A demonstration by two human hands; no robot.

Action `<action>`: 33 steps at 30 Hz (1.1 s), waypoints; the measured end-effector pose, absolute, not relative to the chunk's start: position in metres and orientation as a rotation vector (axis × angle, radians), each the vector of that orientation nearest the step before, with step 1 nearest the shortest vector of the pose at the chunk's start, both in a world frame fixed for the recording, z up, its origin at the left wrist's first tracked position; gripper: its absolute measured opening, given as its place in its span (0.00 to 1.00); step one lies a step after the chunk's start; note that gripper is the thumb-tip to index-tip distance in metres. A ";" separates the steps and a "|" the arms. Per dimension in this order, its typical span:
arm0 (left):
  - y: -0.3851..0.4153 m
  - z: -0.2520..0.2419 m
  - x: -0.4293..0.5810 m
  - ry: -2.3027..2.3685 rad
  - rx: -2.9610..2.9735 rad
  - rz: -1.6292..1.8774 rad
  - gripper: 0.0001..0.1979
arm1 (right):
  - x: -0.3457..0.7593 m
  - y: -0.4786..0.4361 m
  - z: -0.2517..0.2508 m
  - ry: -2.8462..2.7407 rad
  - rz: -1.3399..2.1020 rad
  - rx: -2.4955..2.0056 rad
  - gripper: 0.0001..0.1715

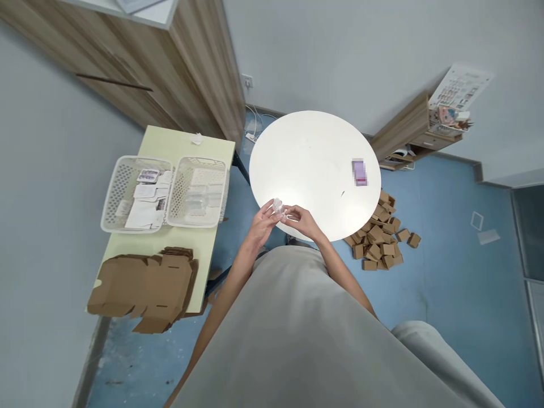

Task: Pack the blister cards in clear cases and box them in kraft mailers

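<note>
A small, clear, crinkled-looking plastic piece (pixel 277 204) is held up between my two hands, above the near edge of the white round table (pixel 306 147). My left hand (pixel 260 225) grips it from the left with fingers bent around its side. From the right, the fingertips of my right hand (pixel 301 222) pinch its lower right part. The exact kind of the piece is too small to make out. On the tabletop, a blurred purple item (pixel 359 172) lies at the right, and a small dark item (pixel 342 194) is closer to my right hand.
A pale green table (pixel 204 266) at the left bears a basket (pixel 109 198) of white packets, a basket (pixel 170 212) of clear plastic boxes and flat cardboard blanks (pixel 140 283). Small brown boxes (pixel 378 238) are heaped on the floor. A wooden shelf (pixel 408 133) stands back right.
</note>
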State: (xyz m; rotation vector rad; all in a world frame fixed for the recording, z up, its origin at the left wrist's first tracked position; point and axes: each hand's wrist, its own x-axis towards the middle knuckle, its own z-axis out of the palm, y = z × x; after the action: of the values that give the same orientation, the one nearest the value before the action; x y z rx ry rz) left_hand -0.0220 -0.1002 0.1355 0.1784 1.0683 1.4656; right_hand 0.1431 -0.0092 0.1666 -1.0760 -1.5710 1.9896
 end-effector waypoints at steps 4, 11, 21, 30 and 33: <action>-0.072 0.134 0.002 1.123 0.285 1.321 0.47 | 0.179 0.012 0.160 -1.420 2.081 -1.172 0.30; -0.052 0.130 0.037 1.116 0.187 1.261 0.40 | 0.230 0.038 0.145 -1.276 2.090 -1.269 0.30; -0.048 0.165 0.033 0.874 0.096 1.367 0.42 | 0.208 0.066 0.150 -1.076 2.067 -1.273 0.31; -0.053 0.154 0.004 1.169 -0.055 1.427 0.18 | 0.150 0.080 0.155 -1.268 1.973 -1.274 0.30; -0.060 0.151 -0.006 1.210 -0.043 1.416 0.18 | 0.135 0.081 0.158 -1.294 1.960 -1.255 0.32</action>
State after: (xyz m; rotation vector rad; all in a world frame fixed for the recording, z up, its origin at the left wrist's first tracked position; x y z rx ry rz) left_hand -0.0063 -0.0596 0.1512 -0.0433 1.2103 1.4160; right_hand 0.1348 0.0812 0.1584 -1.2551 -1.2943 1.9602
